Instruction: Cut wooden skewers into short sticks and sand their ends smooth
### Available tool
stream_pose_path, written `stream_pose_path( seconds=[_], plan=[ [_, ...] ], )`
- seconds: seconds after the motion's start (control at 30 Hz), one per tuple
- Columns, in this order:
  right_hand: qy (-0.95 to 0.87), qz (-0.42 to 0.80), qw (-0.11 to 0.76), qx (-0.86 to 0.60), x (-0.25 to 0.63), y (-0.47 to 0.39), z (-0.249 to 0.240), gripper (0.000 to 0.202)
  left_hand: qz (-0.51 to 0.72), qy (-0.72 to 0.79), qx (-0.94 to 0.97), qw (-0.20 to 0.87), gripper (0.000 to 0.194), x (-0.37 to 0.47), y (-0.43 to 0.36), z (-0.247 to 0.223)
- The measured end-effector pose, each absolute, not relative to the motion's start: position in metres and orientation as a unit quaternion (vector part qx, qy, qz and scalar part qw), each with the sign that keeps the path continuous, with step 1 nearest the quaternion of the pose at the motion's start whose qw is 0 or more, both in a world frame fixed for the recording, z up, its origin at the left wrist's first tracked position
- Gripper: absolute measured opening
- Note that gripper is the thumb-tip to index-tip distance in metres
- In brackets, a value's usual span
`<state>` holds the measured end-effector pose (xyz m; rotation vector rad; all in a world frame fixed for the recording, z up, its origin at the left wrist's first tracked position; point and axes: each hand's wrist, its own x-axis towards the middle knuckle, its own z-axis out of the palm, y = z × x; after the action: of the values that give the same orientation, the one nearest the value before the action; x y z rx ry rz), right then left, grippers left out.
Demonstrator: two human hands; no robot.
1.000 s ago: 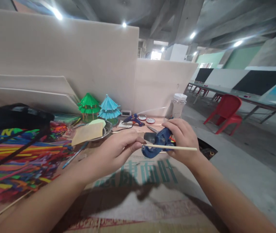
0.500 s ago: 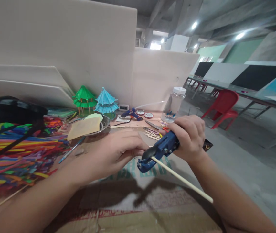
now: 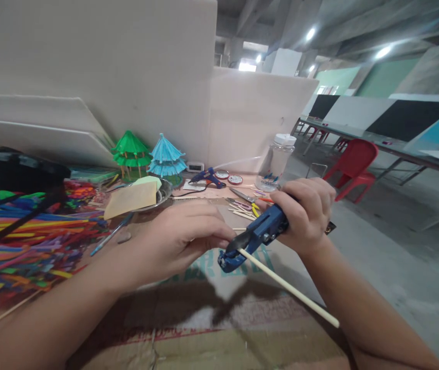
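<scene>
My right hand is wrapped around the handles of a blue pipe cutter, its jaws pointing left toward my other hand. A pale round wooden stick lies between the dark blade and the hooked lower jaw, and its long end slants down to the right. Fingers pinched together, my left hand is right beside the jaws at the stick's other end. That end is mostly hidden behind the fingertips and blade. Both hands are above a cardboard sheet with green and red print.
Colourful strips cover the left side. Behind stand green and light blue paper-roofed models, a glue gun and a clear bottle. Scissors and short sticks lie beyond the cutter. A red chair stands right.
The view has shifted slightly, and my right hand sits a little farther right on the cutter's handles. The stick stays in the jaws, in nearly the same position.
</scene>
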<state>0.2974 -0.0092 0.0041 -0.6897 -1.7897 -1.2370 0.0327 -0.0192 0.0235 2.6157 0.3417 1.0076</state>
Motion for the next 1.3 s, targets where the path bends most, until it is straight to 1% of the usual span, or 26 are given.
stream_pose_path(
  seconds=[0.1, 0.33, 0.63, 0.77, 0.9, 1.1, 1.3],
  plan=[
    [-0.712, -0.49, 0.414, -0.285, 0.297, -0.009, 0.0042, 0.017, 0.353, 0.124, 0.915, 0.147, 0.015, 0.0322, -0.0194, 0.0242],
    [-0.727, -0.467, 0.421, -0.277, 0.2974, -0.0076, 0.0022, 0.023, 0.346, 0.124, 0.918, 0.147, 0.014, 0.0306, -0.0195, 0.0226],
    [-0.724, -0.481, 0.419, -0.263, 0.2953, -0.0117, 0.0046, 0.024, 0.352, 0.115, 0.91, 0.184, 0.011, 0.0318, -0.0202, 0.0219],
    [-0.723, -0.471, 0.427, -0.271, 0.2953, -0.0129, 0.0044, 0.021, 0.343, 0.119, 0.91, 0.198, 0.011, 0.0313, -0.0205, 0.0216],
    [-0.727, -0.465, 0.429, -0.265, 0.2961, -0.0122, 0.0031, 0.022, 0.333, 0.121, 0.913, 0.201, 0.012, 0.0306, -0.0221, 0.0201],
    [-0.718, -0.484, 0.417, -0.276, 0.2997, -0.0131, 0.0042, 0.015, 0.331, 0.131, 0.91, 0.214, 0.013, 0.0318, -0.0233, 0.0203],
    [-0.726, -0.478, 0.421, -0.258, 0.3029, -0.0126, 0.0031, 0.019, 0.325, 0.128, 0.906, 0.237, 0.012, 0.0305, -0.0228, 0.0201]
  ],
)
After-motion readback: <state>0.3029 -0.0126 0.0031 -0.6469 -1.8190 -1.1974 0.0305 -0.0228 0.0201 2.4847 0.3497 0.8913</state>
